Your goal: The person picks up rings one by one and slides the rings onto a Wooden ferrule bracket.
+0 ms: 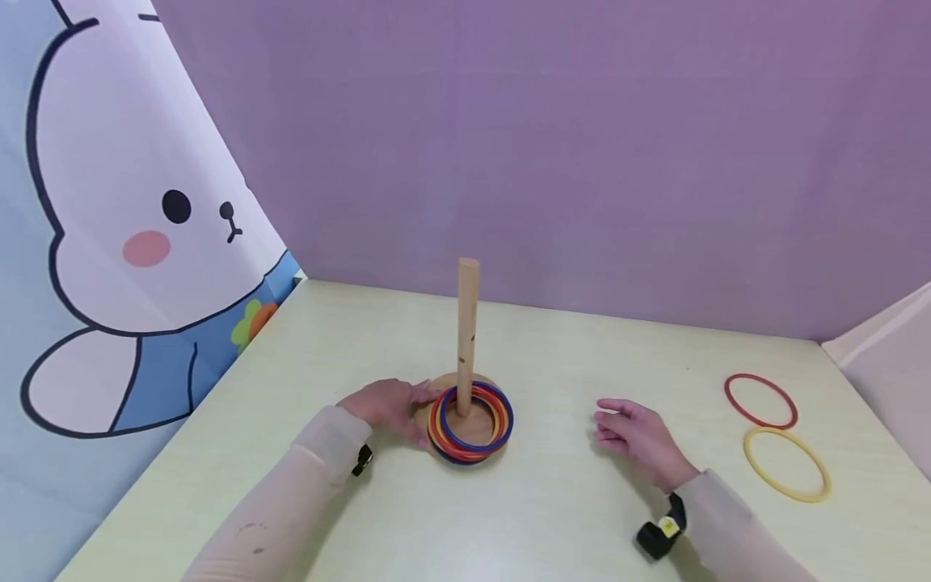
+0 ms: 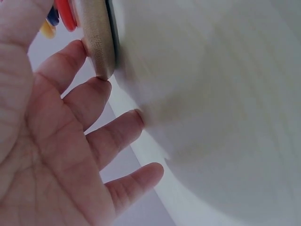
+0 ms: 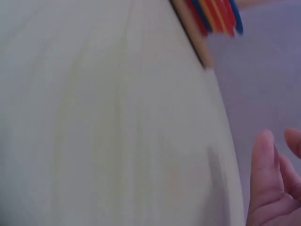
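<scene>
A wooden ring-toss stand, with an upright peg [image 1: 468,323] on a round base [image 2: 100,40], stands mid-table in the head view. Several red, yellow and blue rings [image 1: 502,436] lie stacked around the peg at its foot. My left hand [image 1: 389,404] rests against the base's left side. In the left wrist view its fingers are spread and fairly straight, with some fingertips touching the base's edge; the thumb's tip is out of view. My right hand [image 1: 640,436] is above the table, right of the stand, fingers loosely bent and holding nothing.
A red ring [image 1: 793,404] and a yellow ring [image 1: 824,477] lie at the right of the pale table [image 1: 553,525], their edges close together. A purple backdrop [image 1: 582,162] rises behind the table, and a cartoon-printed cloth [image 1: 109,283] hangs at the left.
</scene>
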A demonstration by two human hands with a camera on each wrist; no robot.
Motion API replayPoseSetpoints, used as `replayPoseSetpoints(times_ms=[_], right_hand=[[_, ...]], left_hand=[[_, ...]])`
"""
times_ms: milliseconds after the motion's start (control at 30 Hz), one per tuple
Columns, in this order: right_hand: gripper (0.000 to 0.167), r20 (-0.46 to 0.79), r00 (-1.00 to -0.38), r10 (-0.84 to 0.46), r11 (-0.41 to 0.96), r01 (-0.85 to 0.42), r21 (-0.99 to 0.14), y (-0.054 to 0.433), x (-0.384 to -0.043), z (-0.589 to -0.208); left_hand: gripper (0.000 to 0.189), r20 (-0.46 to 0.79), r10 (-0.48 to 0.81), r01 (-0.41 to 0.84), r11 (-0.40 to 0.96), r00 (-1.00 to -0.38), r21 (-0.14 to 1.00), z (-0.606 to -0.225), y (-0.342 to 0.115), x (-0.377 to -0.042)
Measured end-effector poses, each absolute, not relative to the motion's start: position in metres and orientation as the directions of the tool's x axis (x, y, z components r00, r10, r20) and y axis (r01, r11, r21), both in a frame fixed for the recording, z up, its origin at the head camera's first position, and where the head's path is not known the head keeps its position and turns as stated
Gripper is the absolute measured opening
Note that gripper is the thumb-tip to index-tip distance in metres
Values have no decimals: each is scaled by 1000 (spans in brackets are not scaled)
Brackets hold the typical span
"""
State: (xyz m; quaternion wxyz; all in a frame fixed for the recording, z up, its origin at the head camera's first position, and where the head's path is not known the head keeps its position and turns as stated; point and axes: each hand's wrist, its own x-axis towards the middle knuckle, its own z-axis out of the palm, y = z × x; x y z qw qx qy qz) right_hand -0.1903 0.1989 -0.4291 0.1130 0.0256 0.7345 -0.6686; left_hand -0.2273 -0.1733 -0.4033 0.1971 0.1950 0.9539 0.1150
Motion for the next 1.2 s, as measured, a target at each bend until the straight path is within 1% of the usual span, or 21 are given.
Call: replayPoseSetpoints(times_ms=[167,300,400,467,567,600,700,767,833,867,900,967,1000,1100,1200], right_hand=[[49,-214,-971,-104,200,190,-961,237,-183,-431],[51,-201,-973,-117,264,164,-950,271,-176,-430],[49,-190,-974,-124,313,144,-939,297,-171,-429],[42,-184,-976,-115,348,134,-928,314,-167,-428],[23,-180,-977,-119,403,118,-907,339,-162,-426],[22,-180,-977,-118,422,114,-899,347,-159,-426],[35,-198,-973,-117,486,118,-866,369,-153,-424],[35,-216,-971,-105,523,131,-842,380,-149,-422],[24,-232,-969,-89,589,136,-796,387,-147,-420],[24,-233,-970,-75,626,136,-768,389,-146,-419],[29,-230,-971,-64,665,130,-736,391,-145,-418],[48,-219,-975,-48,745,111,-658,393,-144,-416],[54,-202,-979,-41,787,92,-610,394,-144,-415],[50,-151,-988,-28,870,51,-491,395,-145,-413],[38,-79,-995,-56,918,-20,-395,398,-146,-413]], left_hand=[[82,-353,385,287,910,-853,298,-401,-174,-227],[82,-356,379,281,913,-854,296,-399,-174,-225],[83,-351,383,285,910,-854,301,-399,-173,-225],[82,-348,388,288,908,-853,304,-399,-173,-225],[81,-342,397,299,904,-852,306,-399,-173,-224],[81,-340,401,303,902,-850,307,-399,-173,-224],[81,-335,407,307,899,-850,313,-400,-173,-225],[81,-333,408,308,898,-850,313,-400,-173,-225],[81,-331,406,307,899,-852,312,-400,-173,-224],[81,-327,411,314,898,-851,309,-401,-173,-225],[81,-327,406,308,899,-853,312,-401,-173,-225],[81,-326,400,301,900,-856,315,-401,-172,-225],[81,-323,400,300,900,-857,317,-401,-172,-225],[81,-321,396,293,899,-860,324,-402,-172,-226],[82,-316,402,304,898,-859,317,-402,-171,-226]])
